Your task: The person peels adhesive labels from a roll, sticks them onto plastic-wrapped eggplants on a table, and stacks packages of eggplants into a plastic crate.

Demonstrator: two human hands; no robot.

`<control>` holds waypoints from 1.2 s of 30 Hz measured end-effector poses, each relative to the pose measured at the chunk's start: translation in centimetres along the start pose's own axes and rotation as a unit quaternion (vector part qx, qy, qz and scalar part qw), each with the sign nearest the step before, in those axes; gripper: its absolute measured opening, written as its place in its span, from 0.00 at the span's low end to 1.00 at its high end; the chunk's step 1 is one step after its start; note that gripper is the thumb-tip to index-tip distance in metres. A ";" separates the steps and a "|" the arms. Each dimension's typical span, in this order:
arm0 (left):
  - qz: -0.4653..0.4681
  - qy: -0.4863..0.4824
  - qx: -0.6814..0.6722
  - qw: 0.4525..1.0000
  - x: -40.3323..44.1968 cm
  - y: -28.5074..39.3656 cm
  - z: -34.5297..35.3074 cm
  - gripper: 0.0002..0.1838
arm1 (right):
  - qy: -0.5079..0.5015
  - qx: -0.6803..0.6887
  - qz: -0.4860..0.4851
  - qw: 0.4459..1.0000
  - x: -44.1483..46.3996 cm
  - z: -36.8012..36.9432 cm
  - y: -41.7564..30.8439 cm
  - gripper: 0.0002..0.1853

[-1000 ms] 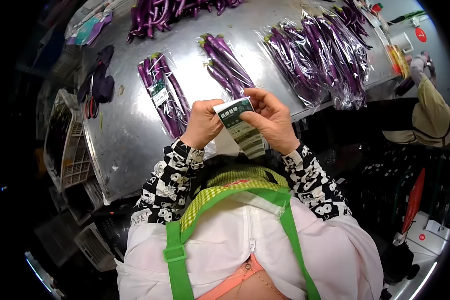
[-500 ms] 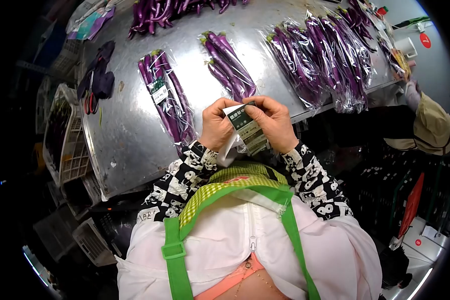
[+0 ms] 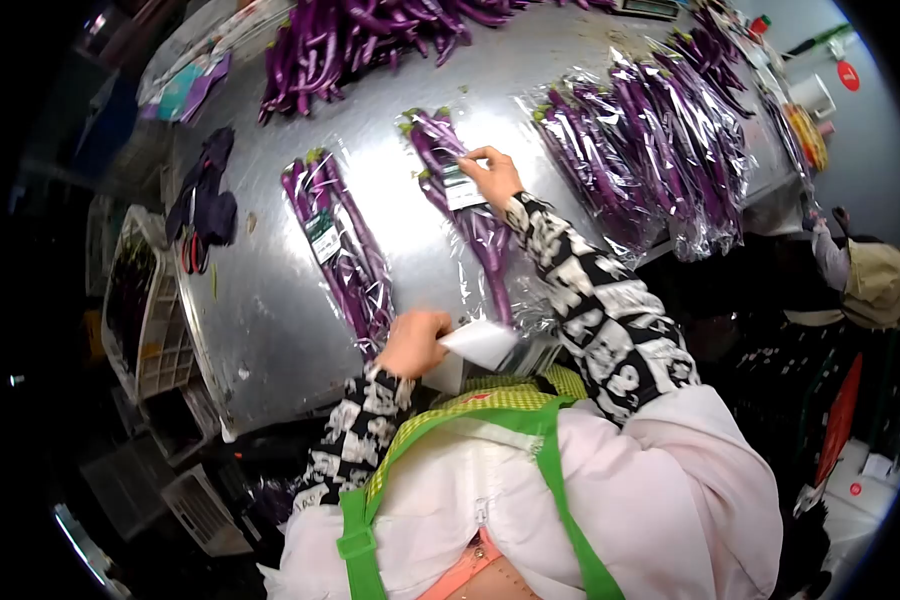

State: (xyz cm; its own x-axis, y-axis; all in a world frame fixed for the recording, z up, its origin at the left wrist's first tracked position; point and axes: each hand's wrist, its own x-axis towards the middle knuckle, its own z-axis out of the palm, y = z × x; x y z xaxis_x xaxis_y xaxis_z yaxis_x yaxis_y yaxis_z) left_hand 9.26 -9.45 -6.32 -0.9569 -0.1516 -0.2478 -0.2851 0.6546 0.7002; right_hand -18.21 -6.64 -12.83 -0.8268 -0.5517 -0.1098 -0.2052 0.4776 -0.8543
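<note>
Two hands over a scuffed metal table (image 3: 270, 325): left hand (image 3: 415, 342) curled on a label strip (image 3: 482, 345), lower centre; right hand (image 3: 493, 180) half-bent on the label (image 3: 462, 187) of the centre eggplant pack (image 3: 485, 240), can't tell if pinching. Loose eggplants (image 3: 315, 55) upper left, pale crate (image 3: 163, 345) left, tan-clad person (image 3: 875, 285) far right.

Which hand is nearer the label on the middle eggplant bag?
Right. The right hand touches the label; the left hand is well away, nearer the apron.

White glare streaks the metal table (image 3: 270, 310) and glints off plastic bags (image 3: 485, 238), while distorted edges darken to black.
</note>
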 end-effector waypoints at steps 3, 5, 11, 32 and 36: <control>0.162 0.066 -0.121 0.977 0.2 2.6 -0.6 0.12 | 0.052 0.003 -0.057 0.997 0.8 3.5 -0.3 0.28; 0.256 0.033 -0.216 0.942 1.3 6.0 -1.7 0.12 | -0.024 0.023 -0.089 0.996 -0.7 5.5 -1.7 0.37; 0.302 0.071 -0.320 0.895 3.7 9.1 -1.6 0.07 | -0.107 -0.084 -0.100 0.986 -5.6 2.3 -2.9 0.48; 0.013 0.147 -0.540 0.829 8.3 6.3 0.9 0.25 | 0.029 0.212 0.014 0.977 -13.7 -13.1 -0.5 0.23; -0.013 0.109 -0.532 0.840 8.8 4.6 2.2 0.15 | -0.104 0.250 -0.042 0.962 -16.5 -14.3 -6.2 0.18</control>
State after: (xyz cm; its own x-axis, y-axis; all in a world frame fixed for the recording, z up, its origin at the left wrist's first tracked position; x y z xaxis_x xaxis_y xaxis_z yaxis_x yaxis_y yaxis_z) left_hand -0.36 -6.11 -6.75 -0.9043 -0.3628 -0.2250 -0.0839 -0.3659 0.9269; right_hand -10.81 9.31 1.51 -0.6855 -0.7233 -0.0836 0.0531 0.0649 -0.9965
